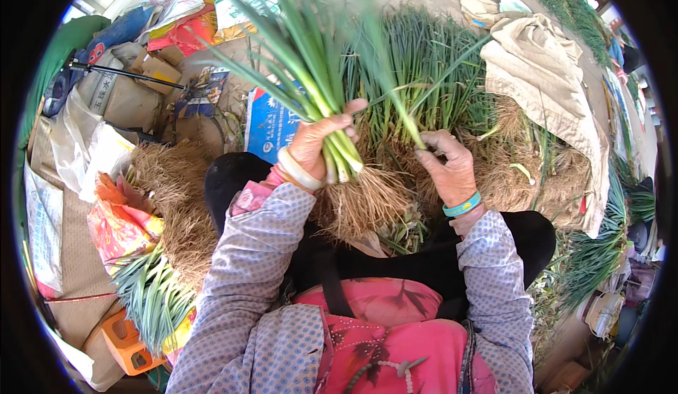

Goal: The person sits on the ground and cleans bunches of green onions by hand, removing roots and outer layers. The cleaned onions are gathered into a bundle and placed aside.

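Observation:
A bunch of green onions [328, 102] is gripped in my left hand [323, 139], its leaves pointing up and away and its brown roots [365, 203] hanging over my lap. My right hand [449, 163], to the right of those roots, pinches the lower end of a single green onion stalk [405, 115] between thumb and fingers; its upper leaves are blurred. Behind both hands a large pile of green onions [418, 49] stands with leaves up and roots toward me.
A beige cloth [540, 65] covers part of the pile at right. Rooted onion bundles [175, 203] lie at left, near a red and yellow plastic bag [119, 224] and an orange plastic stool [127, 343]. A blue printed sheet [270, 123] lies beyond my left knee.

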Demonstrator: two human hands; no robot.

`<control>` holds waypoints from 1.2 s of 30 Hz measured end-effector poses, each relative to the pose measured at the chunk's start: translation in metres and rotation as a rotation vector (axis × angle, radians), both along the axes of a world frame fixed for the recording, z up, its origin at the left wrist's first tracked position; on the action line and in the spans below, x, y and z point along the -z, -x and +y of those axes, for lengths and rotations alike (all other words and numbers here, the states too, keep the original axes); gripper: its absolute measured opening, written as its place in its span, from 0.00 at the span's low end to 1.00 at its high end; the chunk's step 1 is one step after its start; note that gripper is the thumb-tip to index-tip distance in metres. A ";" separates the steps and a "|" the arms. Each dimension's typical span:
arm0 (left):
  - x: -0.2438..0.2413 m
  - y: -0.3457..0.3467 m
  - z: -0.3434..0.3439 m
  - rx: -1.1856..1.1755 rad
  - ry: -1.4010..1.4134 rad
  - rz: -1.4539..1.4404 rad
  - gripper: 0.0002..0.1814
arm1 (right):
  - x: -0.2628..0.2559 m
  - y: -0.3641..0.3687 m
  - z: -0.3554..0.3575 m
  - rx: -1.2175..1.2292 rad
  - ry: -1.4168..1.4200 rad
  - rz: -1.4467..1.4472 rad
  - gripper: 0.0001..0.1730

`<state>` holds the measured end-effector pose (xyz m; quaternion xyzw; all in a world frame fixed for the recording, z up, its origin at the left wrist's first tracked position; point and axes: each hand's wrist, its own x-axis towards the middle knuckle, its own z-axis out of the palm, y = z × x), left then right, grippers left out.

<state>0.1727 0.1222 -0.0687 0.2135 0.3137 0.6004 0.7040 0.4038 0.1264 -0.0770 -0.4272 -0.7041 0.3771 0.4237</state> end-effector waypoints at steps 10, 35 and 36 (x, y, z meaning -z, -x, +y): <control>0.009 -0.035 -0.005 0.127 0.101 0.063 0.16 | 0.014 0.013 -0.004 -0.123 0.006 -0.194 0.13; 0.028 -0.020 0.022 -0.124 0.194 0.058 0.10 | -0.066 -0.123 -0.102 0.674 0.234 0.899 0.12; 0.030 -0.015 0.021 -0.103 0.207 0.046 0.10 | -0.065 -0.172 -0.109 0.358 0.117 1.019 0.12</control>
